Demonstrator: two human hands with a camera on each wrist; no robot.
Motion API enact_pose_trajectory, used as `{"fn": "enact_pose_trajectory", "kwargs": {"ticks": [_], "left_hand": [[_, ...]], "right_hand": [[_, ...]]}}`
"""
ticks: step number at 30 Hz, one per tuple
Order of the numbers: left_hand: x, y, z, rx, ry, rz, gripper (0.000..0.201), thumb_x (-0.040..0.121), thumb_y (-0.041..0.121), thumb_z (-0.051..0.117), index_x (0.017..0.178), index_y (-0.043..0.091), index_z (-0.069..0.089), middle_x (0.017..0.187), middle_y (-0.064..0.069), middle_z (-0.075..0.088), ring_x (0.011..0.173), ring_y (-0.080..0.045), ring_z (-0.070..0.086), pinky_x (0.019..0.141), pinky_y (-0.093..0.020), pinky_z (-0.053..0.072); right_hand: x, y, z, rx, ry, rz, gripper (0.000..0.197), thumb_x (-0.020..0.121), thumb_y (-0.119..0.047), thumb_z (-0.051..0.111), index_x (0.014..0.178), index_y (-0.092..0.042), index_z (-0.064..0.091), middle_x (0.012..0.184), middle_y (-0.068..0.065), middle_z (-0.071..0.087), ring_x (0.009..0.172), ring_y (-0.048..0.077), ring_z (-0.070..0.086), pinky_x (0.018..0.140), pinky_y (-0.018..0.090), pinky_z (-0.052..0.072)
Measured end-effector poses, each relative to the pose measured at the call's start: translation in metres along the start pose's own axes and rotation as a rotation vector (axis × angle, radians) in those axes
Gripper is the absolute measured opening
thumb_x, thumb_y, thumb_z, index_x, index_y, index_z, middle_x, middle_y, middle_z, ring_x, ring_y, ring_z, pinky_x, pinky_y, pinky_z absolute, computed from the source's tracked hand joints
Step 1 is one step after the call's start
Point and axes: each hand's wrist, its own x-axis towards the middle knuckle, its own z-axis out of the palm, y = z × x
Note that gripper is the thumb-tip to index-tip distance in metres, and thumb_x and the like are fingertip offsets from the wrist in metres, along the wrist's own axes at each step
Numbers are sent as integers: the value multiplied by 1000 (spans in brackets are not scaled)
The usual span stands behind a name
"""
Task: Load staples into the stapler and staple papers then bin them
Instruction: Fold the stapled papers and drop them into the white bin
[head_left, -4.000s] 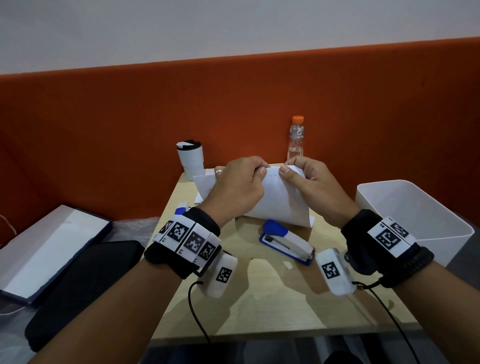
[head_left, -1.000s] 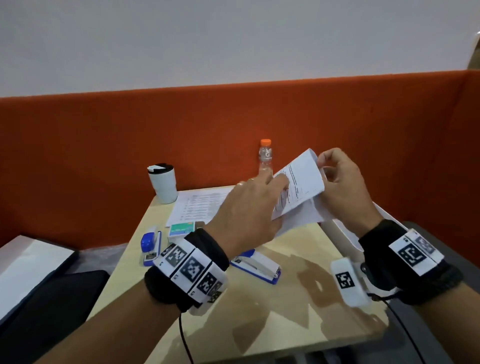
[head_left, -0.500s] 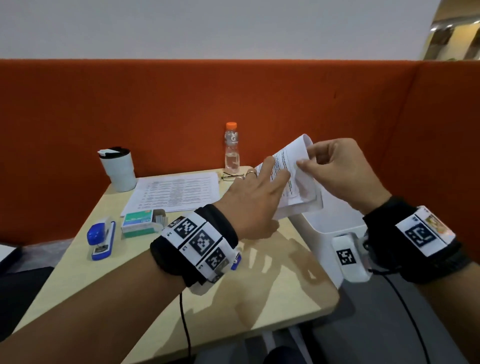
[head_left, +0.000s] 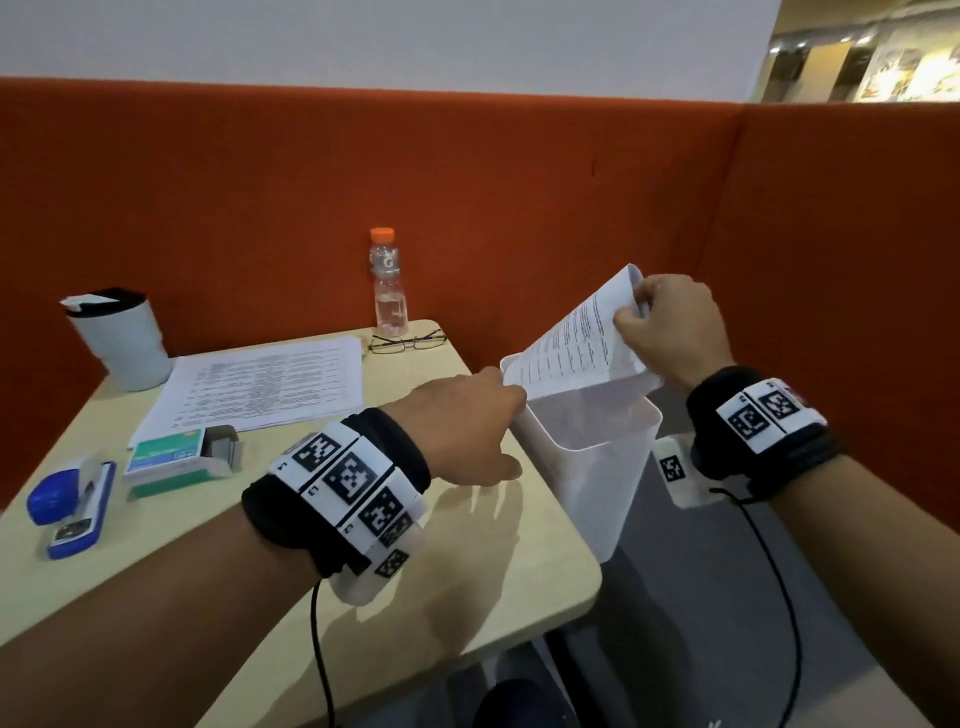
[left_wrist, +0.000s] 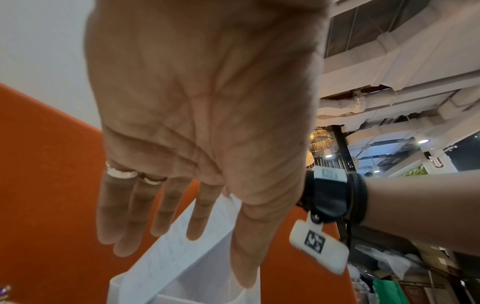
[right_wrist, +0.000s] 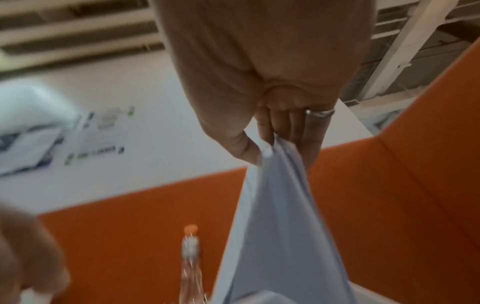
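My right hand (head_left: 667, 325) pinches the top edge of the folded printed papers (head_left: 574, 345) between thumb and fingers (right_wrist: 270, 144). The papers (right_wrist: 280, 226) hang slanted, and their lower end dips into the white bin (head_left: 587, 467) beside the table's right edge. My left hand (head_left: 467, 421) is flat, fingers straight (left_wrist: 168, 205), just left of the bin's rim. I cannot tell whether it touches the papers (left_wrist: 179, 238). A small blue stapler (head_left: 67, 501) and a green staple box (head_left: 174, 457) lie at the table's left. The larger stapler is hidden.
A stack of printed sheets (head_left: 265, 384) lies at the back of the wooden table (head_left: 467, 571), with a white tumbler (head_left: 122, 338), a clear bottle (head_left: 388, 286) and glasses (head_left: 408, 343). An orange partition (head_left: 519, 182) closes in the back and right.
The papers have travelled right, off the table and down into the bin's mouth. My left hand has let go of them and flattened. The view has swung right.
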Motion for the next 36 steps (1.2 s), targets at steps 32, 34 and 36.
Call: {"fn": "enact_pose_trajectory", "kwargs": {"ticks": [32,34,36], "left_hand": [[8,9,19,-74,-94,13,61,90,52,69,140,24,49,131,1,53,108,-22,61,81,-39,54],[8,8,19,-71,-93,5,62,90,52,69,142,23,49,133,1,53,110,-22,61,79,-37,52],[9,7,19,-68,-85,0,62,91,52,69,141,22,49,134,0,53,112,-23,60,76,-35,48]], "right_hand": [[-45,18,108,-231,-492,-21,20,91,-33,66,100,-16,71,106,7,75,98,31,68,83,38,57],[-46,18,110,-225,-465,-23,17,90,-33,67,97,-18,71,103,4,74,96,29,68,82,40,59],[-46,16,108,-223,-433,-33,14,90,-32,67,94,-18,71,98,3,74,91,28,68,80,41,60]]}}
